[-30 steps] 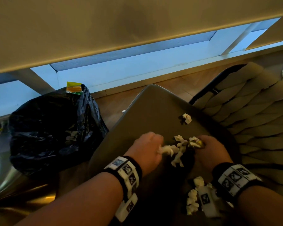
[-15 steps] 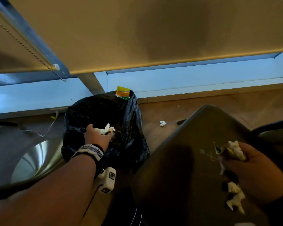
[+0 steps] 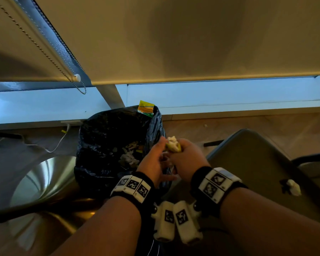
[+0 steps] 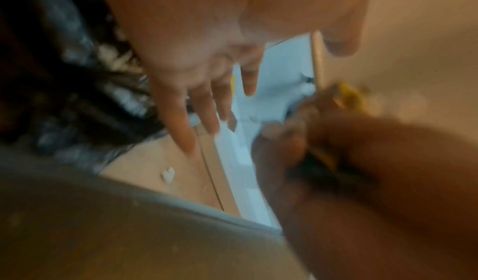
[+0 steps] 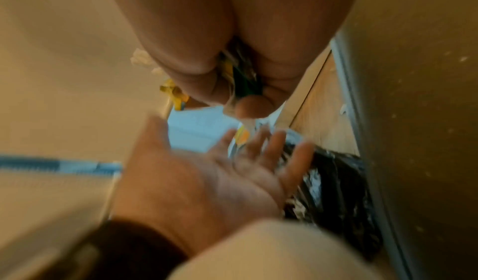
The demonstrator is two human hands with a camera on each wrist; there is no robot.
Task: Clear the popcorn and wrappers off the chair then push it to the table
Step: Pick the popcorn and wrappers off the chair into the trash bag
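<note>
My right hand (image 3: 183, 156) grips a bunch of popcorn and a yellow-green wrapper (image 3: 173, 145) at the right rim of the black bin bag (image 3: 107, 145). In the right wrist view the wrapper (image 5: 240, 73) is squeezed inside the right fist. My left hand (image 3: 155, 157) is beside it with fingers (image 4: 181, 120) straight and spread, palm (image 5: 207, 178) turned toward the right hand, holding nothing. Popcorn (image 3: 127, 156) lies inside the bag. The grey chair seat (image 3: 257, 163) is at the right, with one popcorn piece (image 3: 293, 187) on it.
A yellow-orange wrapper (image 3: 146, 108) sticks up at the bag's far rim. One popcorn piece (image 4: 168, 174) lies on the wooden floor (image 3: 229, 124) between bag and chair. A shiny metal base (image 3: 44, 176) curves at the left. A white cable (image 3: 59, 143) and window frame run behind.
My left hand dropped its popcorn into the bag and opened. My right hand carried its popcorn and wrapper from the chair seat over to the bag's rim.
</note>
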